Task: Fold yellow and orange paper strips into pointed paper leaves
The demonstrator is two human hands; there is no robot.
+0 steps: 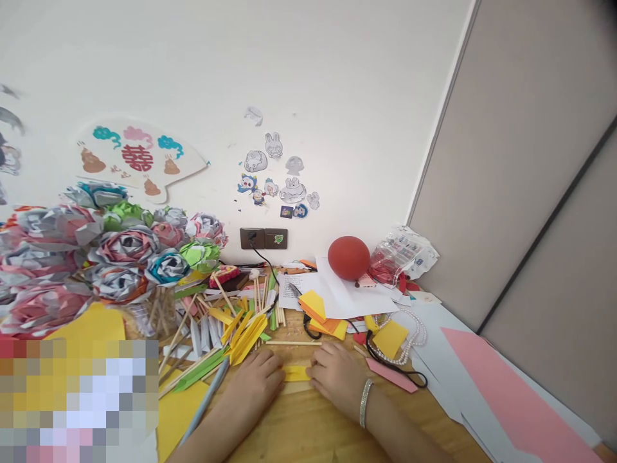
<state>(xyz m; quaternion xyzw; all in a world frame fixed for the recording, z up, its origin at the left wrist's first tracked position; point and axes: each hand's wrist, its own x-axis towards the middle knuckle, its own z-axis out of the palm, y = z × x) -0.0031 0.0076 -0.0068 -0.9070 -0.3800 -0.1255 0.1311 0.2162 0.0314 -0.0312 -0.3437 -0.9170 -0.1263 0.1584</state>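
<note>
A folded yellow paper strip (297, 373) lies low over the wooden table, stretched between my two hands. The fingers of my left hand (259, 381) are curled closed at its left end. At the other end my right hand (336, 373), with a sparkling bracelet (365, 404) on the wrist, is closed on the paper too. My fingertips are partly hidden by the backs of my hands. Just beyond them a thin wooden stick (294, 343) lies crosswise. Folded yellow paper pieces (247, 334) are heaped beside my left hand.
Paper flowers (128, 247) crowd the left. Yellow and orange paper (321, 308) covers part of a pair of scissors (312, 326). A red balloon (349, 258) rests near the wall. Pearl beads (419, 328) and pink paper (511, 386) are on the right. Pixelation hides the lower left.
</note>
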